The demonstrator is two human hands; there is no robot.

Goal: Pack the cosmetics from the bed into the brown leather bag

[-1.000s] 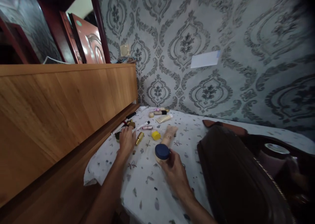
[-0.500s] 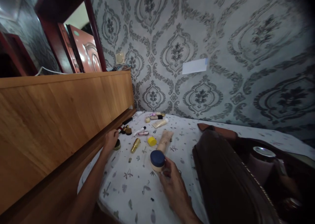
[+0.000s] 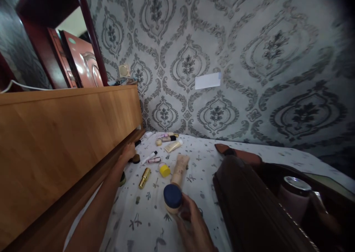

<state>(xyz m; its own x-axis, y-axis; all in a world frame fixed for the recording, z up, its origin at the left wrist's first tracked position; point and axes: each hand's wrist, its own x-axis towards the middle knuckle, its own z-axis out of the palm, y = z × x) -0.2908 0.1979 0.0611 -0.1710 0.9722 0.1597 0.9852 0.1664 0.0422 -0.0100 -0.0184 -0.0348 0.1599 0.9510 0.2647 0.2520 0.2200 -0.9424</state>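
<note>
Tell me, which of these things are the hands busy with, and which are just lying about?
Being handled, it seems:
blue-lidded jar, held in the right hand
black stick, right by the left hand; whether it is gripped, I cannot tell

Just lying about, apparently:
gold lipstick
yellow-capped pot
beige tube

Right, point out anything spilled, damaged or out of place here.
No spill or damage stands out. The one oddity is the plain white rectangle on the wall, interrupting its dark pattern; the blue-lidded jar in the right hand looks intact.
</note>
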